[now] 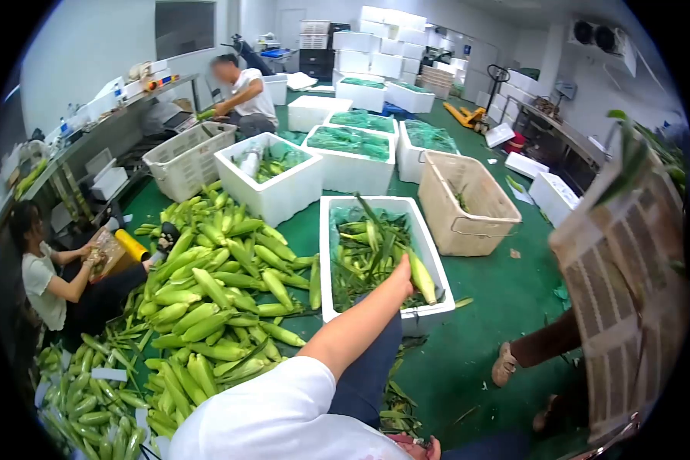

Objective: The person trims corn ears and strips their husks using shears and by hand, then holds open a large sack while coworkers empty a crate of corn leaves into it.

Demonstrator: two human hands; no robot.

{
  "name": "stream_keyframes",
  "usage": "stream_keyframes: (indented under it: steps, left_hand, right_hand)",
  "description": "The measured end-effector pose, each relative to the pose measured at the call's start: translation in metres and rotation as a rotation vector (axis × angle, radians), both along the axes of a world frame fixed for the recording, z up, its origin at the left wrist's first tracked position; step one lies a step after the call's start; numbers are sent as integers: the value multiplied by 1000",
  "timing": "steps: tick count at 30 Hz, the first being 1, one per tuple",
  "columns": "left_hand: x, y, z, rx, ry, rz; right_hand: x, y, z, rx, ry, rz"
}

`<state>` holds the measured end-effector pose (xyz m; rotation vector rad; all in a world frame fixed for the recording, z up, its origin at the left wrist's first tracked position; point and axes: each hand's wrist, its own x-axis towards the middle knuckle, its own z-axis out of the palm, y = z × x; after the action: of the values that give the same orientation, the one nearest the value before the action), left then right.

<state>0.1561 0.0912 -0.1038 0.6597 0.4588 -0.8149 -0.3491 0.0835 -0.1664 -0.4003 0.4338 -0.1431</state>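
Observation:
My left hand reaches over a white foam box and is closed on an ear of corn in its green husk, hanging at the box's right inner side. Loose husks and leaves fill much of that box. At the bottom edge of the view is my right hand, mostly cut off; its fingers are too hidden to read. Left of the box lies a big heap of corn ears in husk. Wrapped ears lie at the lower left.
A beige crate stands right of the box. More foam boxes and a grey crate are behind. One person sits at the back, another at the left. Somebody at the right carries a tall woven basket.

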Motion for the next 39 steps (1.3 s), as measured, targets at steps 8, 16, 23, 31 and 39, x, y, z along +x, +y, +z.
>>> stream_keyframes:
  steps: [8,16,23,31,39]
  left_hand:
    - [25,-3,-28,4,-18,-7]
    - [9,-29,-13,74,-28,-90]
    - [44,-52,-74,-197,-221,-283]
    - [15,-62,-31,51,-61,-246]
    - [8,-55,-23,116,-67,-284]
  right_hand:
    - [13,6,-26,142,16,104]
    - [15,-15,-27,131,95,273]
    - [-6,-17,-64,175,215,-210]
    - [2,-14,-122,157,86,-155]
    - [-1,-12,-86,272,195,-177]
